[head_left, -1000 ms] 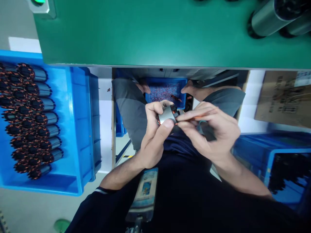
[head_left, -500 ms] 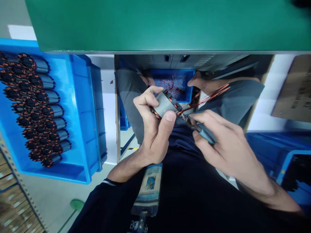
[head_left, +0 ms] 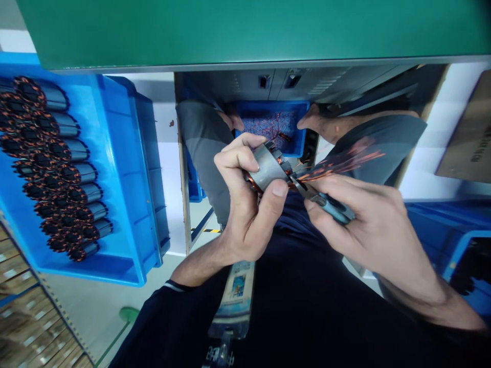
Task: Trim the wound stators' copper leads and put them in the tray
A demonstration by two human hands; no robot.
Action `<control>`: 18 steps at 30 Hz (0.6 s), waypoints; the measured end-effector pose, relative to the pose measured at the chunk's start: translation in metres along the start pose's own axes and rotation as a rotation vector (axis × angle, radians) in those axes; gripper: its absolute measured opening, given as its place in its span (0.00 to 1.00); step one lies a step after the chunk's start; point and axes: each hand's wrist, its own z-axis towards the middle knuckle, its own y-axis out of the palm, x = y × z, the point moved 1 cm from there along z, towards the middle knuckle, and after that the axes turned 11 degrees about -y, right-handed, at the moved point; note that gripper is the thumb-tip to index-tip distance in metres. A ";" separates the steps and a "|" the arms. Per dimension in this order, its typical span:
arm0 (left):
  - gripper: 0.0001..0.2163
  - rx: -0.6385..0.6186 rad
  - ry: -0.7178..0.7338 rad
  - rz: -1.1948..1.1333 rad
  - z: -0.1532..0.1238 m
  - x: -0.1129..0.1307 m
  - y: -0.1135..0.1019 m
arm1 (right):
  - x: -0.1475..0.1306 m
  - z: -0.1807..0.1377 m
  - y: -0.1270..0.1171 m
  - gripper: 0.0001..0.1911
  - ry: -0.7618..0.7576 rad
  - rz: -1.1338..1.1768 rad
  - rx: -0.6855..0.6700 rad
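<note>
My left hand point(head_left: 249, 204) is closed around a motor stator point(head_left: 266, 167), a grey metal ring with copper windings showing at its ends. The thumb presses its lower side and the fingers curl over the top. In my right hand point(head_left: 364, 225) is a pair of cutting pliers point(head_left: 326, 203) with blue-grey handles. The pliers' jaws meet the stator's right end, among the copper wires; whether they touch the metal ring I cannot tell. Loose copper wires point(head_left: 345, 166) stretch to the right above my right hand, blurred by motion.
A blue crate point(head_left: 118, 179) on the left holds rows of wound stators point(head_left: 57, 168). Between the feet sits a blue bin point(head_left: 303, 145) with wire scraps. A green tabletop point(head_left: 238, 33) spans the top. Another blue crate point(head_left: 456, 250) with dark parts stands at right.
Both hands, with the stator and pliers, have shifted slightly right in view. The copper wires now spread lower and farther right, blurred. The camera view has also shifted a little.
</note>
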 end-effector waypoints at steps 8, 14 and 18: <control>0.22 0.024 -0.214 0.199 0.022 -0.078 0.001 | 0.093 0.025 0.044 0.28 0.133 0.152 -0.121; 0.16 0.113 -0.482 0.385 0.061 -0.185 0.007 | 0.194 0.047 0.114 0.42 0.371 0.374 -0.262; 0.15 0.147 -0.463 0.407 0.057 -0.186 -0.003 | 0.203 0.060 0.131 0.45 0.434 0.503 -0.134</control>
